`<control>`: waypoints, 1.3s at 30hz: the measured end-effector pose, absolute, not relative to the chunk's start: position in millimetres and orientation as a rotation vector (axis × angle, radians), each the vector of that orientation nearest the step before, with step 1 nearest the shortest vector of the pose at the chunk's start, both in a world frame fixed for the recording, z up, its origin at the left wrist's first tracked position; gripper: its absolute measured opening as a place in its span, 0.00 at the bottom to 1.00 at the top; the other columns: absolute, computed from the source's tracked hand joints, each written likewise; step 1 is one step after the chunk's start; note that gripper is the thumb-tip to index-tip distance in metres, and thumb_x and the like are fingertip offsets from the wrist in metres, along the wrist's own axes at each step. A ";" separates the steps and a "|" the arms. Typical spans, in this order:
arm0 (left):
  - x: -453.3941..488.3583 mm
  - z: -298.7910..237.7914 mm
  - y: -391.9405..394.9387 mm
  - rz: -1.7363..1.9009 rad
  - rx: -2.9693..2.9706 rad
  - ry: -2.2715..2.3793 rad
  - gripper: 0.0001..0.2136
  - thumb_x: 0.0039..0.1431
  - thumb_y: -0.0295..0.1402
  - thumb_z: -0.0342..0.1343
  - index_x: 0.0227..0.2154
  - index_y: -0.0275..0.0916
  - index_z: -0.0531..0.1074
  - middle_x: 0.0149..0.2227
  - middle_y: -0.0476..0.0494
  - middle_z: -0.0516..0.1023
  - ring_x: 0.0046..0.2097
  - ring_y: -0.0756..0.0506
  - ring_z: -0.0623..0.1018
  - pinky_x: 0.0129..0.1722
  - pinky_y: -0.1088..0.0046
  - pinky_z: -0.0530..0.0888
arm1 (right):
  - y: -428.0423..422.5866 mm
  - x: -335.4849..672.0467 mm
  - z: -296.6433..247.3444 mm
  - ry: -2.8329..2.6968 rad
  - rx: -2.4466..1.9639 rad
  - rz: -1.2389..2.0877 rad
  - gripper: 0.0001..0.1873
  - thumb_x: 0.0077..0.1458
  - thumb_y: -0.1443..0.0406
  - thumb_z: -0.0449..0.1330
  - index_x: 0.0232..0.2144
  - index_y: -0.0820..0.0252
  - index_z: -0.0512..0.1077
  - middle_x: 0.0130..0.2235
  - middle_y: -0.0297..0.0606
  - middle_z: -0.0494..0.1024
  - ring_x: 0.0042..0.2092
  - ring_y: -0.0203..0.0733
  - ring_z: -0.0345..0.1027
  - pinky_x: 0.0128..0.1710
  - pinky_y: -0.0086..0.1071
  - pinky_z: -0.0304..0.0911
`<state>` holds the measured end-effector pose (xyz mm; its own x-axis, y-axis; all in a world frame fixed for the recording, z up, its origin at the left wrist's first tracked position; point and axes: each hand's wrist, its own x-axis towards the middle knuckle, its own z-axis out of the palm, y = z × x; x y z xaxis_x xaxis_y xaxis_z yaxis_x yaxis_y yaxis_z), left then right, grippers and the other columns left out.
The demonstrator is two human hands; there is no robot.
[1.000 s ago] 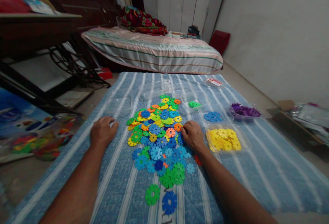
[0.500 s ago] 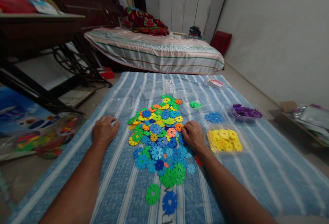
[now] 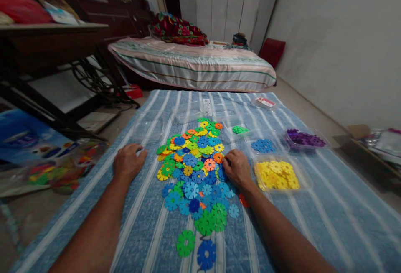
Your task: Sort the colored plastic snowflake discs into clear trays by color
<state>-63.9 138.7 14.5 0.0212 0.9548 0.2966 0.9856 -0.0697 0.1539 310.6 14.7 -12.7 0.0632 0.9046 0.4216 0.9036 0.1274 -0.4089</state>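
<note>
A pile of flat snowflake-shaped plastic discs (image 3: 196,168) in blue, green, yellow and orange lies on a blue striped cloth (image 3: 316,214). My left hand (image 3: 127,162) rests on the cloth just left of the pile, fingers curled under, with nothing visible in it. My right hand (image 3: 236,167) lies at the pile's right edge, its bent fingertips among the discs beside an orange disc (image 3: 209,164); what they pinch is hidden. A clear tray of yellow discs (image 3: 277,174) sits right of that hand.
Behind are clear trays with blue discs (image 3: 262,145), purple discs (image 3: 304,138) and green discs (image 3: 239,129), plus empty clear trays (image 3: 188,114). A bag of coloured pieces (image 3: 62,168) lies at left. A bed (image 3: 194,62) and a sewing-machine table (image 3: 46,43) stand beyond.
Both hands stay almost where they were; the view has shifted slightly, so everything sits a little lower and further right in the picture.
</note>
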 end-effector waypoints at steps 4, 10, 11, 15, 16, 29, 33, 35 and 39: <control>-62.0 16.1 137.4 -0.494 -2.167 -2.076 0.17 0.58 0.40 0.47 0.39 0.36 0.77 0.52 0.33 0.78 0.56 0.37 0.74 0.60 0.60 0.68 | 13.9 310.9 -11.2 -1.812 -1.739 0.024 0.10 0.62 0.64 0.57 0.29 0.57 0.76 0.34 0.39 0.76 0.40 0.42 0.68 0.42 0.34 0.58; -62.4 15.3 138.5 -0.458 -2.153 -2.089 0.18 0.59 0.40 0.46 0.40 0.35 0.77 0.53 0.32 0.78 0.56 0.37 0.75 0.59 0.60 0.69 | 13.0 310.5 -9.8 -1.813 -1.736 0.036 0.10 0.62 0.64 0.58 0.29 0.57 0.76 0.36 0.39 0.76 0.41 0.43 0.67 0.43 0.35 0.57; -63.1 14.8 139.1 -0.459 -2.155 -2.083 0.18 0.59 0.40 0.46 0.39 0.34 0.77 0.52 0.32 0.78 0.56 0.37 0.75 0.60 0.59 0.69 | 13.0 310.4 -9.8 -1.811 -1.740 0.032 0.10 0.62 0.64 0.58 0.29 0.57 0.76 0.36 0.39 0.76 0.41 0.43 0.67 0.43 0.35 0.57; -65.4 12.7 140.8 -0.477 -2.162 -2.072 0.18 0.59 0.40 0.46 0.39 0.35 0.77 0.52 0.32 0.78 0.56 0.37 0.75 0.59 0.59 0.69 | 13.4 310.5 -10.6 -1.811 -1.748 0.028 0.11 0.62 0.63 0.58 0.30 0.57 0.77 0.36 0.39 0.76 0.41 0.43 0.67 0.43 0.35 0.57; -65.4 12.5 141.0 -0.481 -2.158 -2.075 0.18 0.59 0.40 0.46 0.39 0.35 0.77 0.52 0.33 0.78 0.55 0.37 0.75 0.58 0.58 0.70 | 13.5 310.5 -10.9 -1.812 -1.747 0.030 0.11 0.62 0.63 0.58 0.30 0.57 0.77 0.36 0.39 0.76 0.41 0.43 0.67 0.43 0.35 0.57; -60.8 17.3 140.4 -0.447 -2.122 -2.047 0.17 0.60 0.39 0.45 0.37 0.36 0.76 0.49 0.34 0.79 0.52 0.38 0.75 0.55 0.60 0.70 | 14.4 308.5 -8.5 -1.823 -1.769 0.041 0.10 0.62 0.65 0.57 0.30 0.58 0.77 0.35 0.39 0.76 0.41 0.42 0.67 0.42 0.34 0.57; -59.1 18.3 138.7 -0.448 -2.116 -2.081 0.17 0.60 0.39 0.45 0.38 0.35 0.76 0.49 0.34 0.78 0.52 0.39 0.75 0.56 0.62 0.69 | 14.1 308.8 -9.3 -1.813 -1.774 0.026 0.10 0.62 0.65 0.57 0.30 0.58 0.77 0.35 0.39 0.76 0.40 0.42 0.67 0.42 0.33 0.56; -58.3 19.3 138.2 -0.440 -2.111 -2.097 0.17 0.61 0.38 0.45 0.39 0.34 0.76 0.50 0.34 0.78 0.53 0.39 0.75 0.57 0.62 0.69 | 14.3 308.9 -9.7 -1.813 -1.771 0.024 0.10 0.61 0.65 0.57 0.30 0.58 0.77 0.35 0.39 0.76 0.41 0.42 0.67 0.42 0.34 0.57; -57.4 21.5 137.7 -0.426 -2.126 -2.099 0.17 0.61 0.38 0.45 0.40 0.33 0.76 0.51 0.33 0.78 0.54 0.39 0.74 0.58 0.61 0.69 | 14.8 308.8 -9.6 -1.817 -1.772 0.023 0.10 0.61 0.66 0.58 0.30 0.58 0.76 0.35 0.39 0.75 0.41 0.42 0.67 0.43 0.34 0.57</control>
